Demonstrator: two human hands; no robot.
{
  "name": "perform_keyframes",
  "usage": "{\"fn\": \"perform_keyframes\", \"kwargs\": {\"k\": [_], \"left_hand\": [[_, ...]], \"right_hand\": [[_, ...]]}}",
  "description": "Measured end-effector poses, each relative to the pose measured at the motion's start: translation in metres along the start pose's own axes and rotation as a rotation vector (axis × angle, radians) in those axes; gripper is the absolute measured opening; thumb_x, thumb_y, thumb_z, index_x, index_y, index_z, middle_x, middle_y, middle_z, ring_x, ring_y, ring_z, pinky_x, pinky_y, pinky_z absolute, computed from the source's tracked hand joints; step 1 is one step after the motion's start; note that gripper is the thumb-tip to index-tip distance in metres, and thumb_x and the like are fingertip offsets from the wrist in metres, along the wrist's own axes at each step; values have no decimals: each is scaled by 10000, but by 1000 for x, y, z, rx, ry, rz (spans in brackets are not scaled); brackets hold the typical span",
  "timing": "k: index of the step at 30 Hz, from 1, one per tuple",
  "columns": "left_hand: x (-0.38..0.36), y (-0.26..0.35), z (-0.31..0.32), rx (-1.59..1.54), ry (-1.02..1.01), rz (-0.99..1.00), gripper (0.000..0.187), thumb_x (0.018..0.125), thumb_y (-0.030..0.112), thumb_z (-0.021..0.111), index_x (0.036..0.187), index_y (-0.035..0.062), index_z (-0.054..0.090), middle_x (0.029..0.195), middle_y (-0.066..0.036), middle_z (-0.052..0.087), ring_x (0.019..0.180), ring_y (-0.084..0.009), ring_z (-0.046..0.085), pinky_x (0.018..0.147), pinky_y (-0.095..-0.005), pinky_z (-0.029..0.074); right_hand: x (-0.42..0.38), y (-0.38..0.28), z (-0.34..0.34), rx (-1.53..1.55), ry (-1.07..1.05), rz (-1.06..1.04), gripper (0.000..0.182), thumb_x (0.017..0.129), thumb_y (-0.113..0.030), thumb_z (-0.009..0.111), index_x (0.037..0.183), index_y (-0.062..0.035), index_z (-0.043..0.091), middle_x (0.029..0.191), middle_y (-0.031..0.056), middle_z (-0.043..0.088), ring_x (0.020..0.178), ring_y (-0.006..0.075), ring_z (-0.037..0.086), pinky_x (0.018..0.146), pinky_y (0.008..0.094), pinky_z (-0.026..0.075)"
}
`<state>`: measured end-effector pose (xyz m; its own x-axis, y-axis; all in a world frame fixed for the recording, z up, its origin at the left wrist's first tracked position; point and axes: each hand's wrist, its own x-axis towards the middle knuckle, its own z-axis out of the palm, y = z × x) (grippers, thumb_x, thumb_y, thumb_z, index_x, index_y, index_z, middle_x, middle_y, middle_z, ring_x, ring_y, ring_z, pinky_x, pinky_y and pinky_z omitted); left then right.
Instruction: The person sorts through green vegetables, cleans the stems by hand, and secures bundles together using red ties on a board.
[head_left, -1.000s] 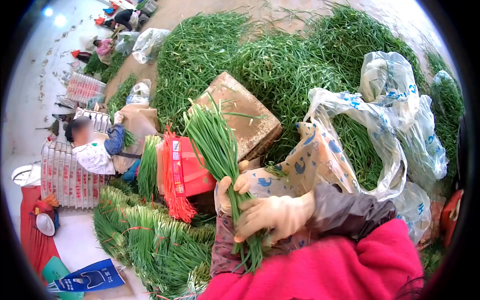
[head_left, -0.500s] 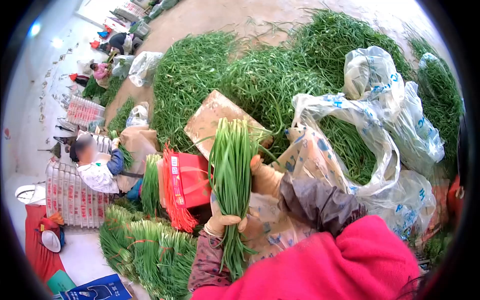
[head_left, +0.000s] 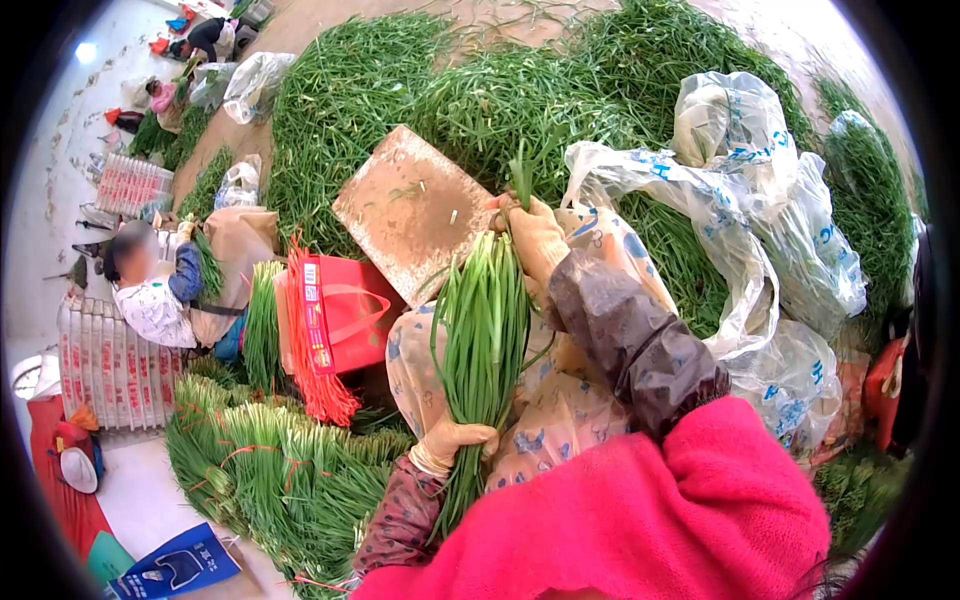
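Observation:
My gloved left hand is wrapped round the lower part of a thick bunch of garlic chives, whose pale cut ends point away from me. Just beyond those ends, my gloved right hand is closed on a small tuft of green chive stalks. A worn, dirt-covered board lies to the left of my right hand. Patterned plastic sheeting covers my lap beneath the bunch.
Loose chives are heaped ahead. Clear plastic bags lie right. At left are a red bag, orange-red ties and tied chive bundles. A co-worker sits farther left.
My right hand has moved from beside the bunch's cut ends to beyond them, and a small tuft now shows in its fingers. My left hand still grips the bunch. The view has shifted slightly.

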<state>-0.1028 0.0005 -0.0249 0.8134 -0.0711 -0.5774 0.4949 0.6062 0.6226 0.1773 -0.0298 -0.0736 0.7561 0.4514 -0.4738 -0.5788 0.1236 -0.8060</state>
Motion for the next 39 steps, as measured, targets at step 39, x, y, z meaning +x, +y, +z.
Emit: {"fn": "perform_keyframes", "kwargs": {"k": [39], "left_hand": [[-70,-18,-1,426,343,-175,686,702,98,709,1346,60,474,1126,-61,638,980,-137,583,899,-287,459]], "right_hand": [[7,-42,-16,-979,-920,156,487,838,-285,694,1240,-42,568,1055,49,647,909,135,587,770,288,484]]}}
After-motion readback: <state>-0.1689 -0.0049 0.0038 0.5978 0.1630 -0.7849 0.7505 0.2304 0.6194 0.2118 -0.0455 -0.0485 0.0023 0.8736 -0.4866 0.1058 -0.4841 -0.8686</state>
